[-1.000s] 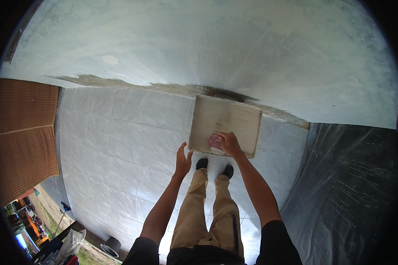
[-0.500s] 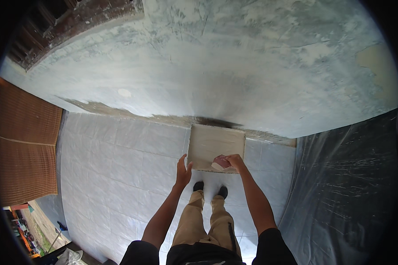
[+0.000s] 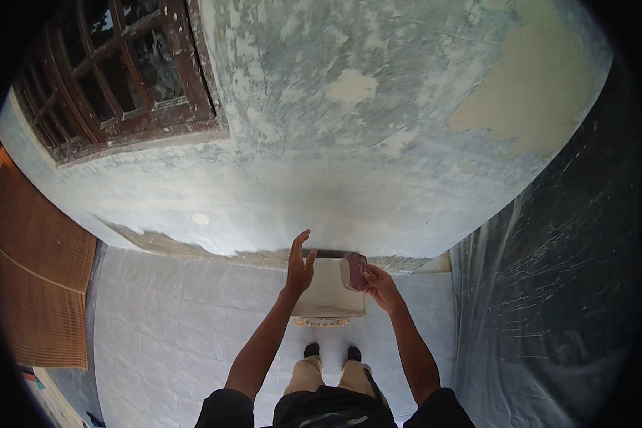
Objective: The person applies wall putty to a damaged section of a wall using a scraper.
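My right hand (image 3: 381, 287) pinches a reddish-brown block (image 3: 354, 274) with a pale side, which looks like a sanding block. It is tilted in front of me, over the right side of a pale, dusty rectangular ledge (image 3: 324, 294). The ledge stands low against the wall (image 3: 278, 182), which is grey-green with lighter patches. My left hand (image 3: 301, 269) is raised over the ledge's left side. Its fingers are stretched and apart, with nothing in them. Whether its fingertips touch the wall I cannot tell.
A brown framed window (image 3: 132, 78) is in the wall at the upper left. Dark plastic sheeting (image 3: 528, 285) hangs on the right, and a brown woven blind (image 3: 43, 278) on the left. Pale sheeting (image 3: 185, 328) covers the floor around my feet.
My view has tilted up, showing more wall and window. My right hand has lifted the block off the ledge's near right corner and turned it. My left hand has risen beside it.
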The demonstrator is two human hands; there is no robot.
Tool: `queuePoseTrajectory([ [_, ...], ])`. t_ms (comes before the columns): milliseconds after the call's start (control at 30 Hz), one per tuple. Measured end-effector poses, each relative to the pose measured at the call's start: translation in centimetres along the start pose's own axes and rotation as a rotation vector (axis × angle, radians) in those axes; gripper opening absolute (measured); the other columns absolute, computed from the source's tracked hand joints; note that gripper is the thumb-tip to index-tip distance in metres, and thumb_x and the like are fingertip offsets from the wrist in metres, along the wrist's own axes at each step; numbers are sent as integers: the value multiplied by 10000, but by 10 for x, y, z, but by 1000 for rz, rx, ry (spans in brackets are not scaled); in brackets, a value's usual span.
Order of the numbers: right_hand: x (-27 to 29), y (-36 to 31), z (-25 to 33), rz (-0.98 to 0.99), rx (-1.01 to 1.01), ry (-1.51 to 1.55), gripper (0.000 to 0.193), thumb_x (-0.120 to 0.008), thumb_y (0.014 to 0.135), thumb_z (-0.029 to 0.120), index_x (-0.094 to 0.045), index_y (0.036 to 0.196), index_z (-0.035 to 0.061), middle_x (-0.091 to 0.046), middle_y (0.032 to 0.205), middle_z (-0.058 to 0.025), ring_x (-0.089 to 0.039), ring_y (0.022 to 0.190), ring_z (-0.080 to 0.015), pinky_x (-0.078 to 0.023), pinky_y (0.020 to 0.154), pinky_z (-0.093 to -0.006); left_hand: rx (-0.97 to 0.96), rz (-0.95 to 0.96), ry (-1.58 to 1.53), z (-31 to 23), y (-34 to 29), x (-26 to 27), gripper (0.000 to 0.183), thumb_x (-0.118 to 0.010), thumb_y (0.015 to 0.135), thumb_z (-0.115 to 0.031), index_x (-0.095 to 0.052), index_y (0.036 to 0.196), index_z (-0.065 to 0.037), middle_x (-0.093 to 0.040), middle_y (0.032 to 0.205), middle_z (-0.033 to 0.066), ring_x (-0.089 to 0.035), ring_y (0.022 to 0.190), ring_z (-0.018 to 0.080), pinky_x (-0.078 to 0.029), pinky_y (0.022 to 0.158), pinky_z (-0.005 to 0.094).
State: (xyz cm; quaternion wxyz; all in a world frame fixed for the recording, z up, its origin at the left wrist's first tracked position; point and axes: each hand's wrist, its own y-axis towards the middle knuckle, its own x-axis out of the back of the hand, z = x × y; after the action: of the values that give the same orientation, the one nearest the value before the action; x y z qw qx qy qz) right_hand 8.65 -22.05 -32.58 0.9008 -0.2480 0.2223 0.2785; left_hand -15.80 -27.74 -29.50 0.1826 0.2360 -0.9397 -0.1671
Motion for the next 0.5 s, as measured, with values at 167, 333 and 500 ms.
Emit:
queuePoseTrajectory([
  [167, -5, -32, 86, -21, 262, -61, 261, -575, 921, 116, -522, 1163, 34, -622, 923, -19, -615, 753, -103, -524, 646, -262, -179, 16, -24, -74, 54, -33, 483, -479, 918, -204, -391, 1344, 4, -438, 1343, 207, -412, 1267, 336, -298, 1072, 416],
  [333, 16, -63, 173, -122, 426, -51, 238, -578, 908, 125, -527, 1134, 69, -610, 933, -22, -617, 779, -128, -521, 678, -284, -356, -26, 2, -137, 102, -79, 494, -500, 885, -129, -391, 1349, 2, -421, 1360, 199, -383, 1284, 336, -266, 1086, 414],
  [500, 61, -98, 266, -127, 591, -198, 340, -580, 898, 144, -508, 1217, 52, -616, 968, -42, -622, 800, -141, -517, 720, -289, -512, -59, 44, -200, 141, -142, 516, -507, 869, -99, -378, 1358, 7, -400, 1379, 205, -359, 1294, 346, -249, 1090, 423],
])
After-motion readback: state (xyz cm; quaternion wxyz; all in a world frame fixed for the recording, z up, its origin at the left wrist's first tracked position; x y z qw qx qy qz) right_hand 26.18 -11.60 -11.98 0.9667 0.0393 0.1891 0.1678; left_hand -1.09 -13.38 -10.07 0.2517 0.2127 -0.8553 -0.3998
